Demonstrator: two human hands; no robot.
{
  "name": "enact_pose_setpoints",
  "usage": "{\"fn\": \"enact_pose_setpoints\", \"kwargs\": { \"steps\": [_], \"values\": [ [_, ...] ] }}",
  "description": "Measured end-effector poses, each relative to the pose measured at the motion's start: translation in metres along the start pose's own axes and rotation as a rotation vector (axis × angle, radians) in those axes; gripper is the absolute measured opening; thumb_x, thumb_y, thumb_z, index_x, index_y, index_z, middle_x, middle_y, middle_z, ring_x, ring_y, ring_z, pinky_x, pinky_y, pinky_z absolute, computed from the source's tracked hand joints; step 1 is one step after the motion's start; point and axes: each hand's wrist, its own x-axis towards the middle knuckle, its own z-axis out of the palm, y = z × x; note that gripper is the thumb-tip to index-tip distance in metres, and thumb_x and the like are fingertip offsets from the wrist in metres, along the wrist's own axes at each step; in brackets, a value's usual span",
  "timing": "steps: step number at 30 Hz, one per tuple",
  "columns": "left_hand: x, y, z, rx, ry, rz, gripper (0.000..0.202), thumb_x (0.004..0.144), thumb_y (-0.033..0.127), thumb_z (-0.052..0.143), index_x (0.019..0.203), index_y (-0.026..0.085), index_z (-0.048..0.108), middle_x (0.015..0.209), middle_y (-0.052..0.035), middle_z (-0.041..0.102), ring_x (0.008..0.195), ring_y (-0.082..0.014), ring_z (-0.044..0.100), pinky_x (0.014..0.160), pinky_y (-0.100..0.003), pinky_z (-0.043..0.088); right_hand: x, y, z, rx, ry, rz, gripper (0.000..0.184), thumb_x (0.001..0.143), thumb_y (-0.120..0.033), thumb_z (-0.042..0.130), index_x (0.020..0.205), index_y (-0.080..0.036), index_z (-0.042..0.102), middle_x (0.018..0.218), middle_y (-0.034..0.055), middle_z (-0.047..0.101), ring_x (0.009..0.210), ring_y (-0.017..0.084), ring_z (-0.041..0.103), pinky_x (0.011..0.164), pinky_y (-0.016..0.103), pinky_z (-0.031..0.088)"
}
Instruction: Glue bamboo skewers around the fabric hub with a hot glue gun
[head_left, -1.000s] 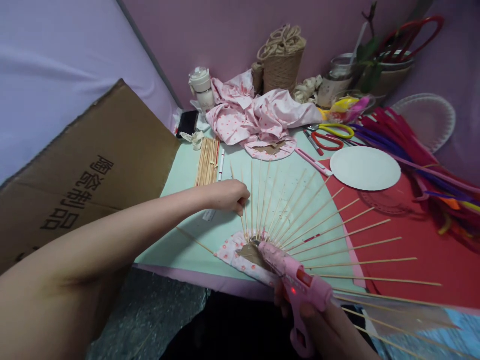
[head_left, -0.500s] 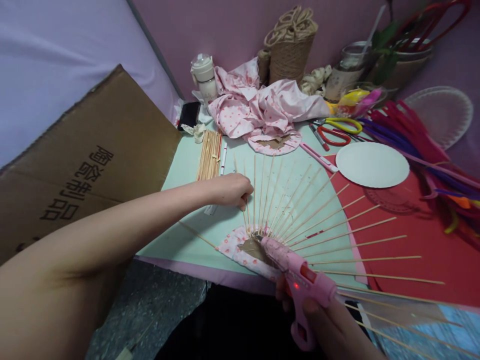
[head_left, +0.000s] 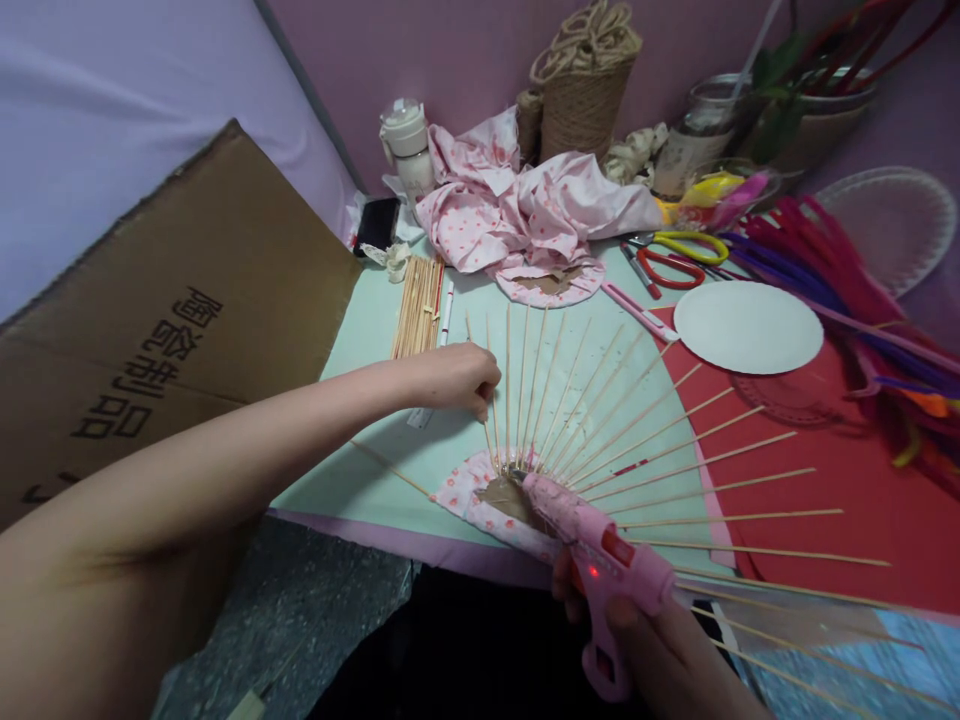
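My left hand [head_left: 455, 378] reaches across the pale green mat [head_left: 375, 345], fingers pinched on a thin wooden skewer [head_left: 477, 375] at the left end of a fan of skewers [head_left: 637, 450]. All the skewers meet at a cardboard half-disc wrapped in pink floral fabric [head_left: 480, 500] near the table's front edge. My right hand [head_left: 652, 650] grips a pink hot glue gun [head_left: 600, 565]. Its nozzle touches the half-disc where the skewers join, and a red light glows on the gun's body.
A bundle of spare skewers [head_left: 416, 305] and a pen lie behind my left hand. Crumpled pink fabric [head_left: 525, 215], twine spools [head_left: 581, 100], scissors [head_left: 675, 260], a white paper disc [head_left: 748, 327], red paper [head_left: 840, 470] and coloured pipe cleaners [head_left: 847, 300] fill the back and right. A cardboard sheet [head_left: 165, 330] leans at the left.
The view has shifted slightly, so everything sits a little higher in frame. My left hand stays pinched on the skewer and the glue gun nozzle stays at the fan's hub.
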Motion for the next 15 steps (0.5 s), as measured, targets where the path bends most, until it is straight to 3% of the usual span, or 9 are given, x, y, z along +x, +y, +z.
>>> {"fn": "enact_pose_setpoints", "kwargs": {
  "steps": [9, 15],
  "values": [
    [-0.021, 0.002, 0.0, -0.166, 0.135, -0.008, 0.012, 0.078, 0.018, 0.074, 0.088, 0.014, 0.068, 0.109, -0.0076, 0.063, 0.07, -0.009, 0.059, 0.069, -0.022, 0.045, -0.002, -0.002, 0.0, -0.043, 0.004, 0.044, 0.049, 0.079, -0.067, 0.058, 0.094, -0.02, 0.061, 0.076, -0.0008, 0.055, 0.051, 0.008, 0.043, 0.051, 0.024, 0.045],
    [-0.037, -0.006, 0.004, -0.111, 0.165, -0.116, 0.012, 0.085, 0.021, 0.064, 0.094, 0.015, 0.069, 0.101, -0.0076, 0.066, 0.083, -0.0151, 0.062, 0.076, -0.025, 0.044, -0.002, -0.003, 0.002, -0.049, -0.028, 0.026, 0.05, 0.08, -0.067, 0.057, 0.094, -0.02, 0.06, 0.074, -0.0013, 0.053, 0.053, 0.008, 0.042, 0.049, 0.023, 0.04]
  ]
}}
